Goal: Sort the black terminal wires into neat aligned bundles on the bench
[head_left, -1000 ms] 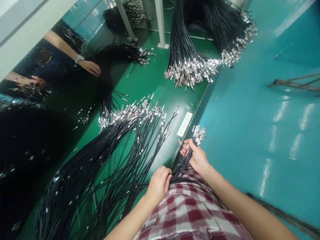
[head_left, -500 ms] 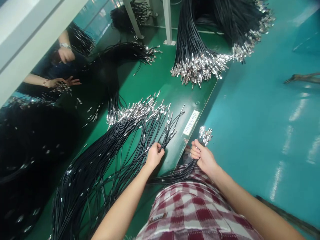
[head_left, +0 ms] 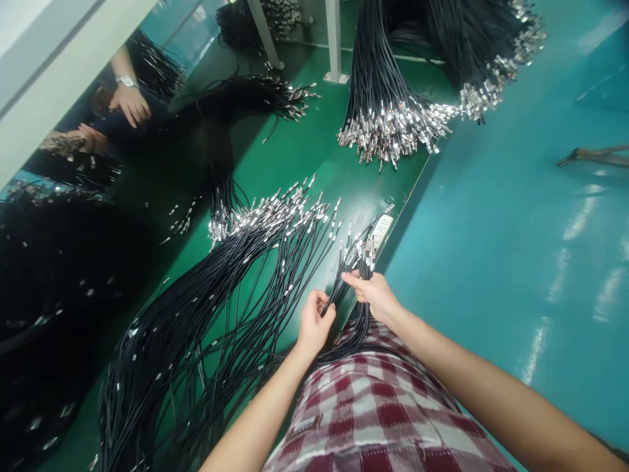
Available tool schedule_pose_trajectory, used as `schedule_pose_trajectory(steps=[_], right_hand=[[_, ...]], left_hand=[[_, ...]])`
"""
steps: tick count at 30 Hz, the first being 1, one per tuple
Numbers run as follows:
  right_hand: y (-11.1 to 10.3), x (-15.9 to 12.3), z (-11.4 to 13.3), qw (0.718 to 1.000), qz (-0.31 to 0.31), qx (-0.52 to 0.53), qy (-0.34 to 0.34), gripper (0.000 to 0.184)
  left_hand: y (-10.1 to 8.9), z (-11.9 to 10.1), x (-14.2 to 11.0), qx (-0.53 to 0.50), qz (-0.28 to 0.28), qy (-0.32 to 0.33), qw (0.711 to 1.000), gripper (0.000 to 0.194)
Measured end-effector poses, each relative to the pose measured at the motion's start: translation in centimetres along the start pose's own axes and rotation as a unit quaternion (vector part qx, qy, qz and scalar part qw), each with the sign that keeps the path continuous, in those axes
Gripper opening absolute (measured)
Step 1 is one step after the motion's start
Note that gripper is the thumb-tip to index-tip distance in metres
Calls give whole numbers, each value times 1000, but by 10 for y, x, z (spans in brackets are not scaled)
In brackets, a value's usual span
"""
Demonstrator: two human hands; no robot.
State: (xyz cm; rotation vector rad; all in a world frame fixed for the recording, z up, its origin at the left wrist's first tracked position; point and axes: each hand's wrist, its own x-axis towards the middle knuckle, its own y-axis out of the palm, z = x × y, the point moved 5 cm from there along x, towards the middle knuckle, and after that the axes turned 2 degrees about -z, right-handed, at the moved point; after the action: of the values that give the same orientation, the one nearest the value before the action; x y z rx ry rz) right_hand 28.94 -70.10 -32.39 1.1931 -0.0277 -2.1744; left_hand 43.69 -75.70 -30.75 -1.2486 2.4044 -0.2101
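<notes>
My left hand point(head_left: 317, 318) is closed on a few thin black cables point(head_left: 338, 286) with small silver metal ends. Close beside it, my right hand point(head_left: 373, 293) grips a thicker bunch of black cables point(head_left: 363, 321), whose silver ends point(head_left: 367, 249) point up above the fingers. The two bunches meet near my right fingertips, and some ends overlap there. To the left, a large spread of loose black cables point(head_left: 196, 295) lies across the green table point(head_left: 260, 164), its metal ends fanned toward the middle.
More cable bundles point(head_left: 388, 85) hang or lie at the back right, ends toward me. A labelled sticker point(head_left: 382, 229) sits at the table edge. White metal posts point(head_left: 334, 39) stand behind. At upper left, another person's hand point(head_left: 130, 105) is beside dark cables.
My right hand has moved left with its bunch, up to the cables in my left hand. My left hand has shifted slightly right and down, drawing its few cables away from the spread.
</notes>
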Motion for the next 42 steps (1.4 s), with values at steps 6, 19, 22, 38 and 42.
schedule_pose_trajectory(steps=[6, 19, 22, 38, 42], right_hand=[[-8, -6, 6, 996, -25, 50, -65, 51], [-16, -12, 12, 989, -8, 128, -76, 43], [-15, -15, 8, 992, 13, 104, -66, 46], [-45, -7, -14, 988, -22, 148, -22, 44], [-36, -8, -7, 990, 12, 134, -40, 46]], left_hand=[[-15, 9, 19, -74, 63, -63, 993, 27], [23, -45, 22, 189, 182, 68, 963, 36], [43, -60, 18, 195, 151, 90, 965, 31], [47, -22, 49, 404, 127, 49, 905, 17], [62, -51, 21, 368, 153, 109, 911, 25]])
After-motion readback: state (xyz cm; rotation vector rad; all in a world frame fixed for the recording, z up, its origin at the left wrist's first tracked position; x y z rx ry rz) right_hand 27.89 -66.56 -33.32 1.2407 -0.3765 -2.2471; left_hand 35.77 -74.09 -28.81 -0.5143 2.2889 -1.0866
